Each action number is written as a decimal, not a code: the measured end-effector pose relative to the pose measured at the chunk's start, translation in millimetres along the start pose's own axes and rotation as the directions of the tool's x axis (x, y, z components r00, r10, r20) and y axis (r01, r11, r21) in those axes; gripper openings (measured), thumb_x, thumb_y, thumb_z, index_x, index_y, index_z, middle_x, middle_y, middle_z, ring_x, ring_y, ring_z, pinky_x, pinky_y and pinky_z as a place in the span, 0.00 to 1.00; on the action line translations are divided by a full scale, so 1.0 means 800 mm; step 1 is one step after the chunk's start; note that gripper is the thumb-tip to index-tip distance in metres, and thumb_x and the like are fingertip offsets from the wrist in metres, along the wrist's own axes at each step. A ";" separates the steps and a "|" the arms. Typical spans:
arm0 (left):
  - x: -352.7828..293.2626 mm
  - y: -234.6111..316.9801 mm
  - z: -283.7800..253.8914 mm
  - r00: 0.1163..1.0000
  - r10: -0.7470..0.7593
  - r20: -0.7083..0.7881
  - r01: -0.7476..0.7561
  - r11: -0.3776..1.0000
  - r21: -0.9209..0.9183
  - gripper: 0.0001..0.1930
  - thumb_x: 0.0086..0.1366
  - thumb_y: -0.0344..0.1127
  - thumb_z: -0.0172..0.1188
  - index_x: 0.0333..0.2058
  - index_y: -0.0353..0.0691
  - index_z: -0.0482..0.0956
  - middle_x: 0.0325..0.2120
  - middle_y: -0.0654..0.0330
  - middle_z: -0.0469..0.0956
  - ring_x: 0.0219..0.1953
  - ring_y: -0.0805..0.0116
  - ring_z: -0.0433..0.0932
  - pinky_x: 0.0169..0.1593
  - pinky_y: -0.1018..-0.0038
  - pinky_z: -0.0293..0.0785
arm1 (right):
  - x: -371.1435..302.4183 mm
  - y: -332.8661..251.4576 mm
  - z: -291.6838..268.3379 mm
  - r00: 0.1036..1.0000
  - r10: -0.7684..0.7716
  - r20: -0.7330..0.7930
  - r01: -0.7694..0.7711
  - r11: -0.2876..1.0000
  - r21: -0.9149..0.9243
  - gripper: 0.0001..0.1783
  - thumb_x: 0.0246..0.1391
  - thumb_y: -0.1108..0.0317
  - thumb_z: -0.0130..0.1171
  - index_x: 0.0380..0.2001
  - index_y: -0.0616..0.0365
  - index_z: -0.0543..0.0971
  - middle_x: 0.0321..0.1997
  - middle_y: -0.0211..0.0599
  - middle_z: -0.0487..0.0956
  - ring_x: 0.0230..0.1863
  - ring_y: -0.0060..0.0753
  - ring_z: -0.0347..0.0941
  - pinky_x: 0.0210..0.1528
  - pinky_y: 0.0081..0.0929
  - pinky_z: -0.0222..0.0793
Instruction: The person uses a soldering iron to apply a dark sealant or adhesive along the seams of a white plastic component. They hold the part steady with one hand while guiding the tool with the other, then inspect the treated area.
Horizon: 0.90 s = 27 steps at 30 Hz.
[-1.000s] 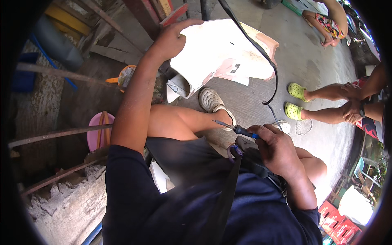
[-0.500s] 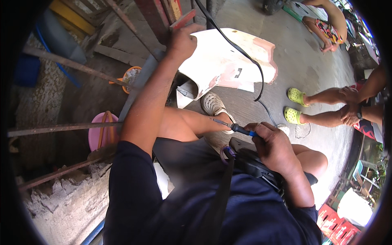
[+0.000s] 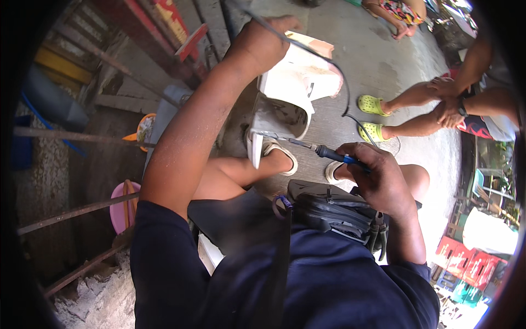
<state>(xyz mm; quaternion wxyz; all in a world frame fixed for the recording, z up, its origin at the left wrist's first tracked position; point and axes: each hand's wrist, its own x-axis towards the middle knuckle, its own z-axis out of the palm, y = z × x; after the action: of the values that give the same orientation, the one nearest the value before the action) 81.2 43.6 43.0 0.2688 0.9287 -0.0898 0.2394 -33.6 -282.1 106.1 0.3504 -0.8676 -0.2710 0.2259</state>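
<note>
My left hand grips the far edge of a white plastic panel, a curved, hollow fairing-like part with worn pinkish edges. The panel is tilted, so its greyish inner side shows. My right hand is closed around the blue and black handle of a soldering iron. The iron's metal tip points left, close to the panel's near lower corner; whether it touches cannot be made out. A dark cable arcs over the panel and down toward the right hand. The left fingertips are partly hidden.
Rusty metal bars cross the left side. A pink basin and an orange-rimmed container lie beyond them. At right sits a person in green clogs; another person crouches farther off. Red crates stand lower right. A black bag rests at my waist.
The left hand has lifted and tilted the panel, exposing its hollow inner side. The soldering iron has moved up toward the panel's near corner. My view has also shifted.
</note>
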 end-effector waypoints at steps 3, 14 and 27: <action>-0.027 0.022 -0.005 0.994 0.006 0.114 0.002 0.998 -0.069 0.17 0.64 0.23 0.56 0.50 0.43 0.83 0.42 0.46 0.85 0.45 0.43 0.84 0.49 0.55 0.80 | -0.024 0.006 -0.013 1.000 -0.019 -0.015 0.020 0.997 0.072 0.19 0.56 0.82 0.60 0.50 0.58 0.82 0.45 0.47 0.84 0.46 0.54 0.82 0.47 0.43 0.76; -0.125 0.028 0.044 0.996 -0.014 -0.089 -0.002 0.983 -0.182 0.16 0.61 0.21 0.59 0.47 0.41 0.82 0.51 0.48 0.84 0.54 0.47 0.83 0.54 0.60 0.81 | -0.083 0.034 -0.017 0.997 -0.026 -0.075 0.027 1.000 0.014 0.19 0.56 0.82 0.61 0.51 0.58 0.81 0.45 0.47 0.84 0.48 0.53 0.81 0.49 0.41 0.75; -0.139 0.036 0.065 0.979 -0.199 -0.053 0.161 0.901 -0.403 0.20 0.57 0.27 0.64 0.50 0.43 0.84 0.46 0.51 0.87 0.49 0.55 0.86 0.54 0.68 0.80 | -0.104 -0.009 -0.020 0.994 0.058 -0.092 -0.067 0.993 -0.101 0.19 0.57 0.85 0.57 0.51 0.63 0.80 0.43 0.43 0.83 0.43 0.34 0.79 0.49 0.30 0.74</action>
<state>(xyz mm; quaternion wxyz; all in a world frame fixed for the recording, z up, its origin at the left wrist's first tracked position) -3.5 -4.2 -37.5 0.4759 0.8472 -0.0376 0.2331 -89.3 -337.8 138.2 0.3093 -0.9019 -0.2391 0.1835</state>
